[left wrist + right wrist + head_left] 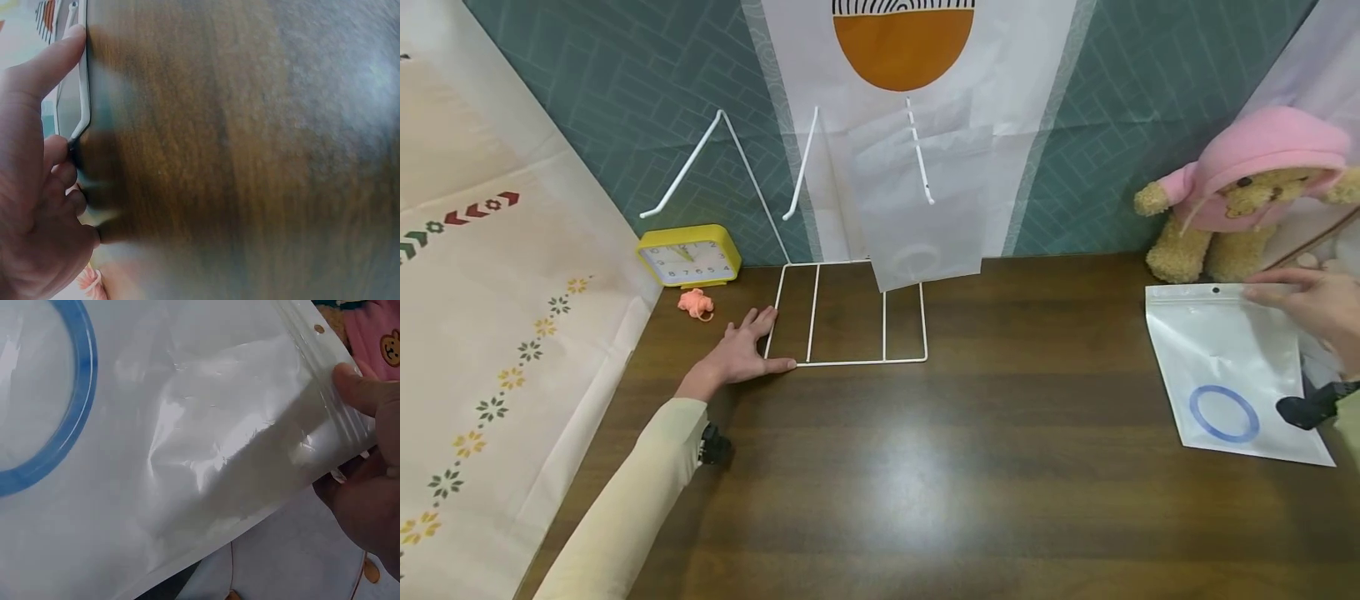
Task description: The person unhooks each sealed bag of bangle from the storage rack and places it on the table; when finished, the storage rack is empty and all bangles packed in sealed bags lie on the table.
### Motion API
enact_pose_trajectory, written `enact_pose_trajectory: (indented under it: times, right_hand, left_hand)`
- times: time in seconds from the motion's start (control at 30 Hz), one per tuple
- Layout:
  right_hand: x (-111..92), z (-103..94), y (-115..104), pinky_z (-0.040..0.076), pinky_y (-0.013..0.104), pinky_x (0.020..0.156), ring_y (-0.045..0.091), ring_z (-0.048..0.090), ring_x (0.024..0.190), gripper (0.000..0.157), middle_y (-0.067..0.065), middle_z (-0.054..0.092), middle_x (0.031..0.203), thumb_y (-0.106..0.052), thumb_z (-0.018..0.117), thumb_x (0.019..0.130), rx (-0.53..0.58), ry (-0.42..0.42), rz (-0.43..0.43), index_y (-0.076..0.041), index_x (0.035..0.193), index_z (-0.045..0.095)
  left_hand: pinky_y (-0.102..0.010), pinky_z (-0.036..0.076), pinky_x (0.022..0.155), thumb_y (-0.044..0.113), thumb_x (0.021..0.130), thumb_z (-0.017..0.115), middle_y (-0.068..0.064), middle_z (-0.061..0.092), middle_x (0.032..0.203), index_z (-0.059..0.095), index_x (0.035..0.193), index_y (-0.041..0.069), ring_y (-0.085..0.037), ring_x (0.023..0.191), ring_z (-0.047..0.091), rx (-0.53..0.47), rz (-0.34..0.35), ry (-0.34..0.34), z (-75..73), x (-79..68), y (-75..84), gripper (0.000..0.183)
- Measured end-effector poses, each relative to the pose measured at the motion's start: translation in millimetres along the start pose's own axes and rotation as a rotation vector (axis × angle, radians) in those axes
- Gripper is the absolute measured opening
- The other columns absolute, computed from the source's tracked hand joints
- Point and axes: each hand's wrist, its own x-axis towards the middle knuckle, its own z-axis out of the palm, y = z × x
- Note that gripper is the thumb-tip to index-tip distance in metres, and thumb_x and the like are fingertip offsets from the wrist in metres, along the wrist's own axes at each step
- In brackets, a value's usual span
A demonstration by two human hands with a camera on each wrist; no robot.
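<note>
My left hand (741, 350) rests at the front left corner of a white wire rack (861, 363). Its thumb lies along the front rail, and the other fingers spread by the left side; the left wrist view shows the thumb (59, 59) on the rail. At the far right, my right hand (1318, 308) pinches the top edge of a white zip bag (1232, 350) between thumb and fingers. A blue ring (1223, 413) shows through the bag's clear front. Another clear-fronted bag (917, 217) with a pale ring hangs from a prong of the rack.
A yellow alarm clock (688, 256) stands left of the rack, with a small pink bundle (696, 303) before it. A teddy bear in a pink hood (1247, 187) sits at the back right. Upright white prongs (685, 167) jut from the rack's back.
</note>
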Motion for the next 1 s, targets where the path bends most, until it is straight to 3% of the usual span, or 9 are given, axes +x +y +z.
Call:
enact_pose_trajectory:
  times: [0.1,0.17,0.27,0.33,0.4,0.47,0.57,0.7,1.0]
  right_hand:
    - [2,3.7,-4,0.030,0.070,0.092,0.056,0.026,0.121,0.023,0.032,0.025,0.140,-0.056,0.060,0.095,-0.033,0.050,-0.042,-0.037,0.103,0.070]
    - [3,5.7,-4,0.036,0.058,0.084,0.043,0.034,0.112,0.011,0.014,0.043,0.125,-0.047,0.063,0.097,-0.043,0.084,-0.096,-0.044,0.087,0.068]
    - [4,8.7,-2,0.038,0.038,0.074,0.022,0.044,0.097,0.014,-0.021,0.052,0.096,-0.036,0.066,0.097,-0.058,0.125,-0.198,-0.029,0.090,0.077]
    - [4,12.0,1,0.038,0.030,0.067,0.013,0.045,0.088,0.021,-0.031,0.049,0.087,-0.034,0.066,0.097,-0.083,0.146,-0.234,-0.017,0.098,0.078]
    - [5,16.0,2,0.040,0.028,0.061,0.017,0.048,0.089,0.038,-0.018,0.060,0.095,-0.032,0.064,0.099,-0.109,0.157,-0.249,0.004,0.112,0.070]
    - [6,20.1,3,0.043,0.034,0.066,0.031,0.049,0.101,0.044,0.007,0.062,0.113,-0.031,0.061,0.100,-0.141,0.154,-0.228,0.009,0.119,0.063]
    - [8,25.6,5,0.042,0.053,0.082,0.053,0.040,0.117,0.044,0.037,0.047,0.129,-0.024,0.059,0.102,-0.191,0.165,-0.219,0.014,0.122,0.057]
    - [10,29.8,4,0.024,0.067,0.101,0.059,0.031,0.128,0.039,0.042,0.044,0.133,-0.018,0.061,0.099,-0.216,0.185,-0.212,0.014,0.121,0.056]
    - [7,33.7,-4,0.023,0.064,0.109,0.054,0.030,0.135,0.036,0.039,0.041,0.139,-0.012,0.049,0.100,-0.153,0.295,-0.217,0.012,0.126,0.056]
  left_hand:
    - [-0.069,0.001,0.111,0.055,0.085,0.072,-0.023,0.011,0.164,0.014,0.158,-0.002,-0.044,0.149,0.002,-0.004,-0.012,0.001,-1.1,-1.4,-0.1,0.109]
    - [-0.069,0.001,0.111,0.056,0.085,0.072,-0.022,0.011,0.164,0.014,0.158,-0.002,-0.044,0.149,0.002,-0.007,-0.011,0.001,-1.6,-1.8,0.3,0.110]
    - [-0.069,0.001,0.111,0.057,0.085,0.071,-0.022,0.011,0.164,0.014,0.159,-0.001,-0.044,0.149,0.002,-0.009,-0.011,-0.002,-1.3,-1.5,1.0,0.110]
    - [-0.069,0.001,0.111,0.057,0.085,0.071,-0.021,0.011,0.164,0.014,0.159,-0.001,-0.043,0.149,0.002,-0.011,-0.013,-0.006,-1.0,-1.4,1.8,0.110]
    - [-0.068,0.001,0.112,0.057,0.085,0.071,-0.020,0.011,0.165,0.014,0.159,-0.001,-0.042,0.150,0.002,-0.009,-0.018,-0.009,-0.4,-1.4,2.2,0.110]
    - [-0.069,0.001,0.111,0.056,0.085,0.071,-0.021,0.011,0.164,0.013,0.159,-0.001,-0.043,0.150,0.002,-0.010,-0.016,-0.009,-0.1,-1.4,2.9,0.110]
    - [-0.068,0.001,0.112,0.056,0.085,0.072,-0.021,0.011,0.165,0.013,0.159,-0.001,-0.042,0.150,0.002,-0.012,-0.017,-0.009,0.7,-1.4,3.4,0.110]
    - [-0.070,0.001,0.111,0.056,0.086,0.072,-0.022,0.011,0.164,0.014,0.158,-0.002,-0.043,0.149,0.002,-0.015,-0.013,-0.012,1.4,-1.4,3.8,0.109]
    - [-0.072,0.001,0.109,0.055,0.085,0.071,-0.023,0.012,0.164,0.015,0.158,-0.003,-0.046,0.148,0.002,-0.011,-0.007,-0.010,0.0,-1.3,4.4,0.109]
